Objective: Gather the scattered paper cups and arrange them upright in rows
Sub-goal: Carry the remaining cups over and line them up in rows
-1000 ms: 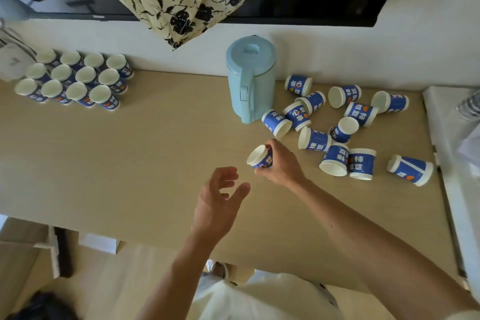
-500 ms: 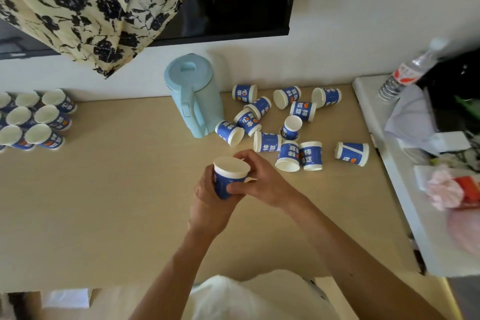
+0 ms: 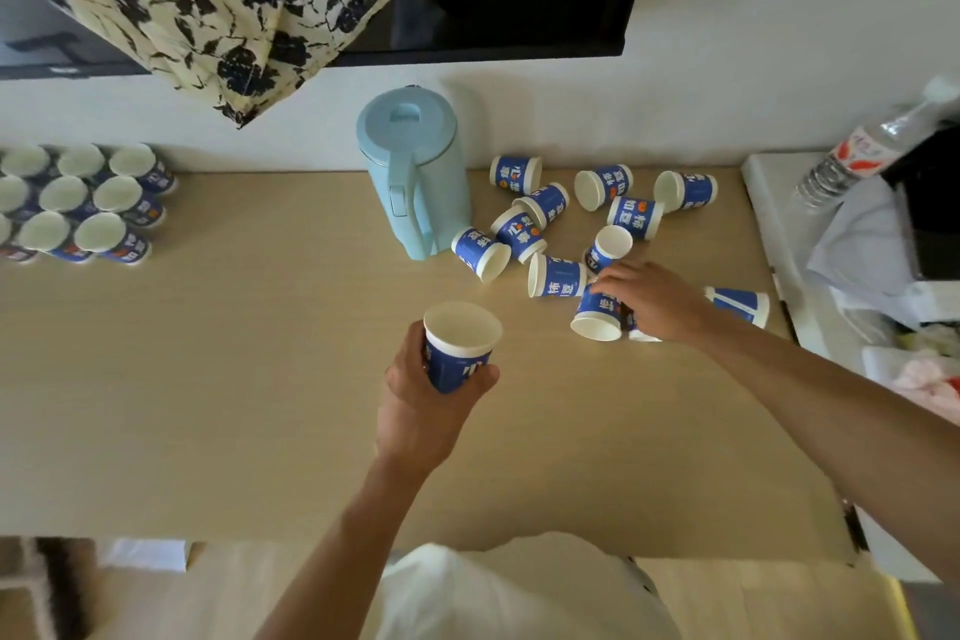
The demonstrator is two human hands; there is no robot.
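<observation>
Presently the left hand (image 3: 426, 395) holds one paper cup (image 3: 460, 348) upright, mouth up, with fingers and thumb wrapped round its blue wall, over the middle of the table (image 3: 208, 379). The right hand (image 3: 654, 301) is among the scattered cups (image 3: 545, 203) at right, near the light-blue kettle (image 3: 410, 172). Its bent fingers lie on a tipped cup (image 3: 597, 314); whether they grip it cannot be told. Most scattered cups lie on their sides, several touching. Rows (image 3: 78, 203) of upright cups stand at far left, well apart from the pile.
</observation>
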